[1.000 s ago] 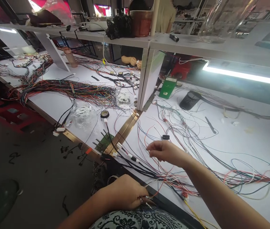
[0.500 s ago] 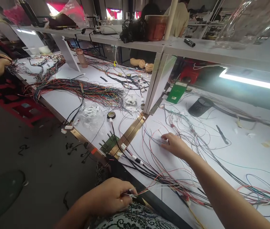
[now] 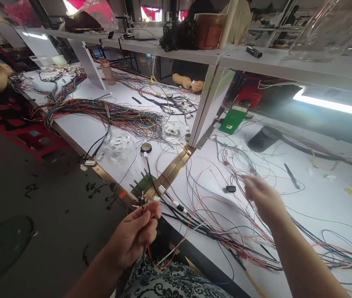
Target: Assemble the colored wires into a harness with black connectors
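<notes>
My left hand (image 3: 137,231) is closed in a pinch near the table's front edge, in front of my body. Out of its fingertips stick thin wires (image 3: 143,200) with small ends, and red and white strands hang below it. Over the white tabletop on the right is my right hand (image 3: 261,194), smeared by motion, so its fingers do not show clearly. Just left of it lies a small black connector (image 3: 230,188) with thin wires. Between my hands runs a bundle of black-sleeved cables (image 3: 191,221) with white plugs. A green board with upright pins (image 3: 143,186) stands beyond my left hand.
A shelf (image 3: 256,62) crosses above the table on an upright panel (image 3: 208,105). A large wire bundle (image 3: 107,114) lies at left, near a roll of tape (image 3: 145,148) and a plastic bag (image 3: 118,149). Co-workers' hands (image 3: 191,84) show across the table.
My left hand has risen and moved left with the wires. My right hand has shifted right; the black connector now shows on the tabletop near where it was.
</notes>
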### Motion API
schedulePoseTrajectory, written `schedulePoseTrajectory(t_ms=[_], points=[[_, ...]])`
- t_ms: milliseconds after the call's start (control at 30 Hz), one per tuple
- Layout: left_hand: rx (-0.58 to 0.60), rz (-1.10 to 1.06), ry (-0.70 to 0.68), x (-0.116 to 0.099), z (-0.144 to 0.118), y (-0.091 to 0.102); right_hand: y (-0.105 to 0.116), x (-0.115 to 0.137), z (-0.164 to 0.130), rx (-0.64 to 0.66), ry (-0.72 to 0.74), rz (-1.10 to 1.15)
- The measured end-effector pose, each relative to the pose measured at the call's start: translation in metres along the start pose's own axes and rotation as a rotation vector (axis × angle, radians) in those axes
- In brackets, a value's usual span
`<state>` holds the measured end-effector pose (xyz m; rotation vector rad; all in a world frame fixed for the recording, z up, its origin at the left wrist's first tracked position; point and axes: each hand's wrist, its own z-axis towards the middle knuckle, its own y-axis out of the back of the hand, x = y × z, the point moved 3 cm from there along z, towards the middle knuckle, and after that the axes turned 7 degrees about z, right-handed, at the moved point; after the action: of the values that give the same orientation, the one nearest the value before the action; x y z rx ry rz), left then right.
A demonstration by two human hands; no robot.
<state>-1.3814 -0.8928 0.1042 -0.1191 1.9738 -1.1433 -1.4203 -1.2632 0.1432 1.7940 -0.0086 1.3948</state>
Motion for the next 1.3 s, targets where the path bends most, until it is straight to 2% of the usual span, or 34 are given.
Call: schedulePoseTrajectory(t_ms=[67, 100, 167, 233, 300, 367, 433, 533, 633, 733, 833, 933, 1033, 1133, 1300], points=[[0.067, -0.016, 0.038, 0.003, 0.002, -0.006, 0.014, -0.005, 0.007, -0.158, -0.023, -0.028], [0.099, -0.042, 0.045, 0.002, 0.001, -0.007, 0.017, -0.006, 0.011, -0.149, -0.038, -0.110], [0.147, -0.143, 0.004, -0.006, -0.005, -0.005, 0.017, -0.006, 0.015, 0.005, -0.081, -0.359], [0.207, -0.272, -0.105, -0.020, -0.016, 0.000, 0.009, 0.000, 0.009, 0.159, -0.100, -0.553], [0.283, -0.345, -0.230, -0.033, -0.031, 0.004, -0.009, 0.016, -0.006, 0.286, -0.018, -0.584], [0.315, -0.345, -0.291, -0.039, -0.043, 0.004, -0.038, 0.039, -0.025, 0.428, 0.149, -0.486], [0.301, -0.311, -0.241, -0.037, -0.047, -0.003, -0.073, 0.059, -0.038, 0.542, 0.269, -0.456], [0.257, -0.256, -0.099, -0.028, -0.038, -0.018, -0.120, 0.071, -0.038, 0.612, 0.259, -0.651], [0.060, -0.172, 0.005, -0.019, -0.019, -0.022, -0.141, 0.070, -0.027, 0.620, 0.213, -0.704], [-0.158, -0.064, 0.053, -0.011, -0.002, -0.019, -0.132, 0.067, -0.027, 0.631, 0.232, -0.632], [-0.266, 0.001, 0.098, 0.003, 0.015, -0.018, -0.110, 0.065, -0.044, 0.661, 0.292, -0.495], [-0.282, 0.015, 0.159, 0.018, 0.035, -0.025, -0.098, 0.067, -0.072, 0.736, 0.451, -0.374], [-0.217, -0.030, 0.182, 0.022, 0.056, -0.037, -0.098, 0.069, -0.098, 0.838, 0.673, -0.426], [-0.134, -0.072, 0.107, 0.004, 0.072, -0.047, -0.104, 0.066, -0.113, 0.951, 0.809, -0.548], [-0.118, 0.049, -0.190, -0.057, 0.080, -0.042, -0.117, 0.050, -0.121, 1.156, 0.848, -0.822]])
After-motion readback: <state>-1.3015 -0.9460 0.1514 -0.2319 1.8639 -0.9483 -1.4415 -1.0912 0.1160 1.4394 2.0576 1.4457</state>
